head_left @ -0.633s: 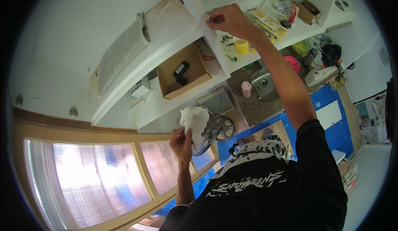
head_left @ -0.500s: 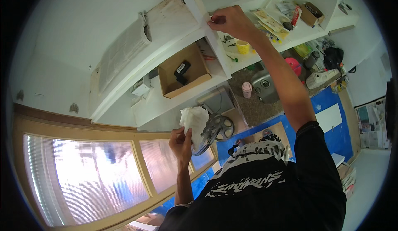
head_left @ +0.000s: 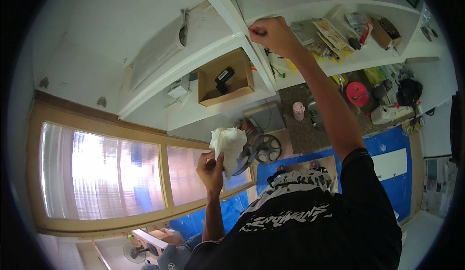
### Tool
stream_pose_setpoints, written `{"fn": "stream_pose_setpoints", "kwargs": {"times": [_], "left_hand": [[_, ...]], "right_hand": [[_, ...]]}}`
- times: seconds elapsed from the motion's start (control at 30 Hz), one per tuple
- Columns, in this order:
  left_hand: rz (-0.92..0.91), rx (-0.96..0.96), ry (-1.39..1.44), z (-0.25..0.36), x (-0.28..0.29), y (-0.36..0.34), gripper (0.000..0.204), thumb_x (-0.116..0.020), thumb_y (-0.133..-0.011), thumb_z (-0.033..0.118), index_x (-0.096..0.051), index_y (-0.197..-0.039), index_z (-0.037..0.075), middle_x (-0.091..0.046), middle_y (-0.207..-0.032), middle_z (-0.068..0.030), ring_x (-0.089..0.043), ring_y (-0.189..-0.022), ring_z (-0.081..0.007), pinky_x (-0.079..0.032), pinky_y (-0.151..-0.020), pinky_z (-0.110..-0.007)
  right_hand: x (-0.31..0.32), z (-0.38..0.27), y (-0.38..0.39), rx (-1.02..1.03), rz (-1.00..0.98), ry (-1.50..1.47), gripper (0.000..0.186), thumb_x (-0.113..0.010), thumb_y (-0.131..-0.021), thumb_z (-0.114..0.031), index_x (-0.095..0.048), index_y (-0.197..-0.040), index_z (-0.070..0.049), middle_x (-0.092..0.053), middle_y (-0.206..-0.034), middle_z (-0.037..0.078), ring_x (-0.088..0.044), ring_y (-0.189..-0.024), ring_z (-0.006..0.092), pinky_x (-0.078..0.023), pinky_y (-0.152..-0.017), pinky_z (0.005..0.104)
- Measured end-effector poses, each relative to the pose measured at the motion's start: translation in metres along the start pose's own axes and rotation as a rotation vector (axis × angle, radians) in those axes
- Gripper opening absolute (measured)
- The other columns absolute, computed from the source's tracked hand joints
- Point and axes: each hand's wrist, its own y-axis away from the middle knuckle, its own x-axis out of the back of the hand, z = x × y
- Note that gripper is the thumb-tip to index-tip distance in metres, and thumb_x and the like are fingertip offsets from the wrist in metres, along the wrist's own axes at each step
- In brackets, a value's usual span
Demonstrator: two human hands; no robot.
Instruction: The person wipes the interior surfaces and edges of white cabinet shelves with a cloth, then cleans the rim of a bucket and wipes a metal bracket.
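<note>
While light came through the ribbed panes of the window (head_left: 114, 173) at the far left, a small fan (head_left: 135, 251) stood below it near the lower rim. Above the window, a pale wrapped bundle (head_left: 157, 54) lay along the white shelf.

Next came the left hand (head_left: 211, 174), raised, its thumb and fingers pinched narrowly on the lower part of a crumpled white sheet (head_left: 228, 141); whether this was paper or cloth, I could not tell. The sheet stood up from the fingertips, in front of a dark spoked wheel (head_left: 269, 149). Higher up, an open cardboard box (head_left: 238, 66) sat in the cabinet with a black object (head_left: 224, 80) inside.

Just right of that box, the right hand (head_left: 275, 33) reached up to the edge of the white upright panel (head_left: 230, 14), its fingers curled and drawn close to the thumb; I could not tell whether they gripped anything small.

Beyond the right wrist, packets (head_left: 332, 35) lay on the open shelf. Below, a pink bottle (head_left: 299, 111) stood on the speckled counter (head_left: 302, 137), with a red bowl (head_left: 357, 94) farther right, beyond the forearm.
</note>
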Motion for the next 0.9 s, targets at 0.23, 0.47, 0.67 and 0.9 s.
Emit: {"fn": "stream_pose_setpoints", "kwargs": {"times": [0.23,0.47,0.67,0.9], "left_hand": [[0.134,0.047,0.004,0.016,-0.013,0.039,0.015,-0.071,-0.086,0.002,-0.059,-0.096,-0.001,-0.064,-0.07,-0.0064,-0.053,-0.052,-0.0068,-0.039,-0.045,-0.021],[0.144,0.1,0.025,0.023,-0.036,0.062,0.014,-0.07,-0.087,0.002,-0.06,-0.097,-0.002,-0.065,-0.076,-0.0065,-0.053,-0.053,-0.0067,-0.039,-0.045,-0.021],[0.174,0.105,0.042,0.021,-0.046,0.08,0.014,-0.068,-0.088,0.001,-0.059,-0.098,-0.002,-0.064,-0.075,-0.0058,-0.052,-0.053,-0.0063,-0.039,-0.044,-0.021],[0.267,0.126,0.065,0.01,-0.038,0.089,0.015,-0.069,-0.087,0.001,-0.058,-0.097,-0.001,-0.062,-0.072,-0.0051,-0.051,-0.051,-0.0061,-0.038,-0.044,-0.021]], "right_hand": [[0.01,0.016,0.045,-0.18,-0.069,-0.152,0.017,-0.07,-0.08,-0.01,-0.069,-0.091,0.003,-0.07,-0.079,0.01,-0.066,-0.073,0.0126,-0.052,-0.07,0.0268],[0.009,0.049,0.083,-0.224,-0.035,-0.264,0.017,-0.07,-0.084,-0.014,-0.071,-0.091,0.001,-0.069,-0.075,0.01,-0.064,-0.065,0.0133,-0.051,-0.064,0.0276],[0.003,0.011,0.028,-0.067,0.014,0.113,0.028,-0.074,-0.085,-0.024,-0.069,-0.081,0.003,-0.066,-0.066,0.013,-0.064,-0.059,0.0194,-0.049,-0.057,0.032],[0.01,0.001,-0.012,0.182,-0.118,0.303,0.033,-0.073,-0.085,-0.028,-0.07,-0.075,0.003,-0.064,-0.066,0.02,-0.063,-0.056,0.031,-0.05,-0.058,0.0372]]}}
